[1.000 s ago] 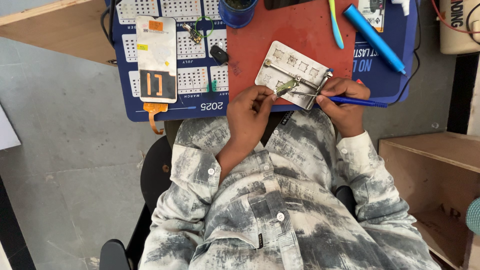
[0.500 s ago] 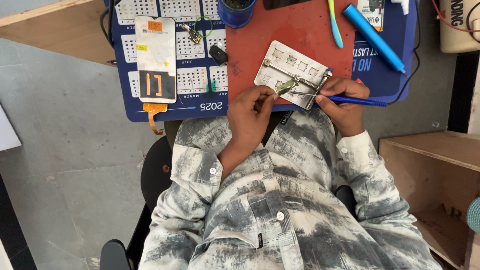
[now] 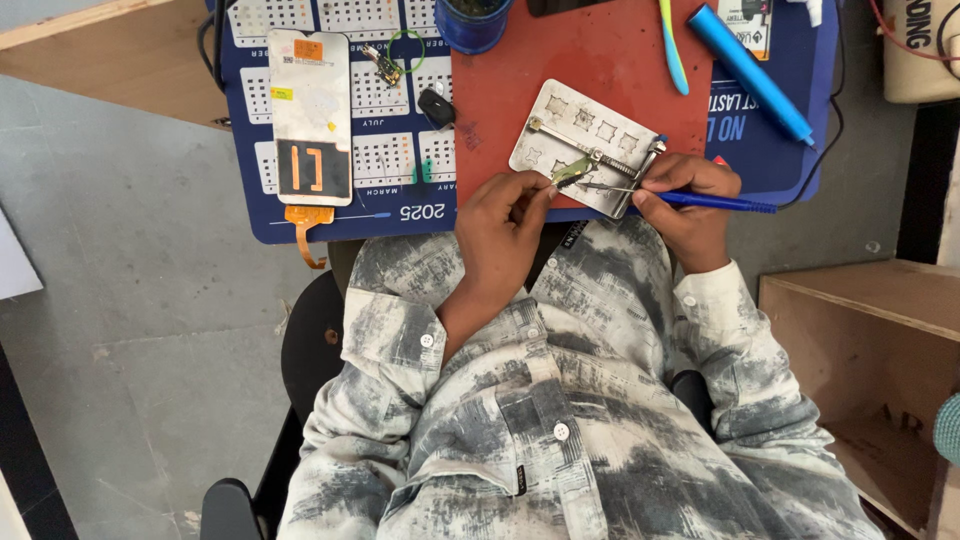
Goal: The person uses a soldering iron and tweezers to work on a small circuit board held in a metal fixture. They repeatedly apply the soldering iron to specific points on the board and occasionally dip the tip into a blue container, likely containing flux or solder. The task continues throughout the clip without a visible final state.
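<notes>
Green-tinted, the small circuit board (image 3: 568,172) sits clamped on the grey metal holder plate (image 3: 585,128), near the plate's lower edge. The left hand (image 3: 510,225) pinches the board's left end between thumb and forefinger. The right hand (image 3: 690,195) grips a blue-handled tool (image 3: 715,203), its thin metal tip lying across the plate toward the board. The plate rests on a red mat (image 3: 540,80). Left of the plate, on the blue calendar sheet (image 3: 250,190) covering the surface, lies a phone display panel (image 3: 312,115) with an orange flex cable. Right of the plate lies a blue pen-like tool (image 3: 750,70).
</notes>
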